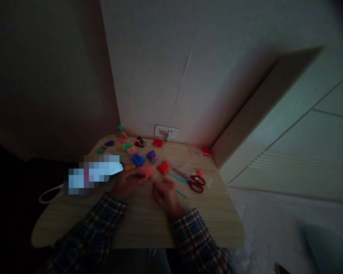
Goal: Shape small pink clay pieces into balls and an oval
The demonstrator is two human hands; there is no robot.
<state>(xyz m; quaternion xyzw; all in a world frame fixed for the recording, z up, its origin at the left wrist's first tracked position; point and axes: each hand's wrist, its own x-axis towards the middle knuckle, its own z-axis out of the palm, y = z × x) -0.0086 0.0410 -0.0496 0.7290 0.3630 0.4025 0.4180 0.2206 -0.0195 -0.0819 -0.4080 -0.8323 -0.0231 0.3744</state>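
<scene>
My left hand (127, 183) is closed on a pink-orange lump of modelling clay (147, 172) above a light wooden table (137, 224). My right hand (165, 194) hovers just right of it, fingers curled inward; what they hold, if anything, is too dark to make out. Both sleeves are plaid. A red clay piece (163, 167) lies just beyond my right hand.
Red-handled scissors (193, 180) and thin blue sticks (177, 179) lie to the right. Several coloured clay pieces and bags, among them a blue piece (138, 160) and a purple piece (151, 155), are spread at the back, with a small clay figure (121, 134). A lit phone (94, 173) lies at the left. A wall socket (165, 132) is behind.
</scene>
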